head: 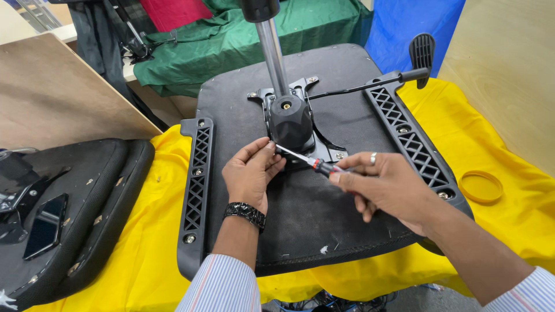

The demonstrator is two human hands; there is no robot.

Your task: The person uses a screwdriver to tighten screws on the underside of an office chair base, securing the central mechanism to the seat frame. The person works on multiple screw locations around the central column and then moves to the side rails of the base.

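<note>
A: What sits at the far left?

B: A second black seat cushion (69,208), upside down, lying over the left edge of the desk (156,254), which wears a yellow cloth. A bare plywood board (63,92) leans behind it. A narrow strip of yellow separates that cushion from the next piece.

A: And the middle?

B: An upturned black chair seat (306,214) fills it, with a ribbed plastic bracket (195,190) bolted along its left side. The seat's near edge overhangs the front of the desk. The left hand (250,176), wearing a dark wristband, rests on the seat with its grip narrow, fingertips pinching the metal shaft of a screwdriver (306,160) near its tip.

A: Where does the tip go?

B: Toward the black mechanism plate (292,118) at the foot of the chrome gas column (272,52); whether it sits in a screw I cannot tell, since the black knob shades it.

A: The right side?

B: The right hand (384,188), a ring on one finger, closes its grip around the screwdriver's black-and-red handle. Beyond it runs a matching bracket (410,144) and a lever with a paddle handle (421,55). Open yellow cloth lies further right, holding only a yellow ring (480,186). Green (243,34) and blue (404,23) cloths hang behind.
</note>
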